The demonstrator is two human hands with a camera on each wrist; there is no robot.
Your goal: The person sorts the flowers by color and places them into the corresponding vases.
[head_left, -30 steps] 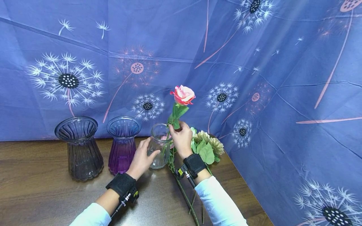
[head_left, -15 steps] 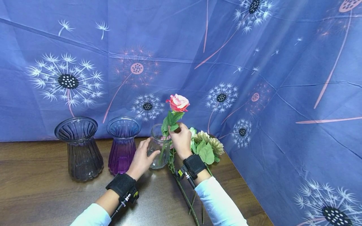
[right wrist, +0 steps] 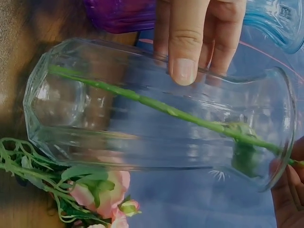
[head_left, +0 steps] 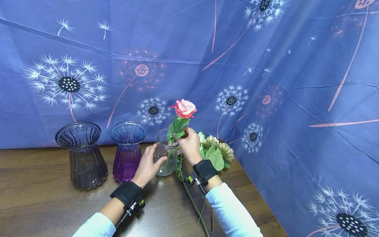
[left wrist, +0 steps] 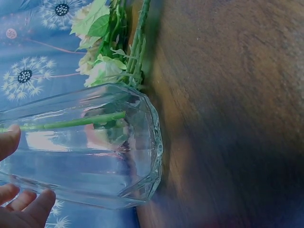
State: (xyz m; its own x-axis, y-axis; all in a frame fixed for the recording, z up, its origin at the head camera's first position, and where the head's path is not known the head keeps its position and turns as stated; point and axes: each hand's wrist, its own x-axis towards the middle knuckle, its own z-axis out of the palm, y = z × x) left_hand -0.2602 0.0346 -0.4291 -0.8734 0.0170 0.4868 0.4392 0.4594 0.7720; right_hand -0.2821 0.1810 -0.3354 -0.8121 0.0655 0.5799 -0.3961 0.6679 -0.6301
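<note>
A clear glass vase [head_left: 171,168] stands upright on the table, steadied by my left hand [head_left: 147,167], whose thumb and fingers hold its near-left side. My right hand [head_left: 190,146] is at the vase's rim and pinches an artificial rose [head_left: 184,108] below its leaves. The pink and red bloom rises above the rim. In the right wrist view, the green stem [right wrist: 161,107] slants through the vase, its cut end close to the base. The left wrist view shows my left fingertips [left wrist: 45,202] against the glass.
A purple-blue vase [head_left: 127,161] and a dark grey vase [head_left: 88,164] stand to the left. Beside the clear vase, on its right, lie several artificial flowers [head_left: 219,149] with long stems [head_left: 192,202] reaching toward the front. A blue dandelion-print cloth [head_left: 189,42] hangs behind.
My right hand has brought the rose lower and slightly left, its stem sliding deeper into the clear vase. My left hand has stayed on the vase.
</note>
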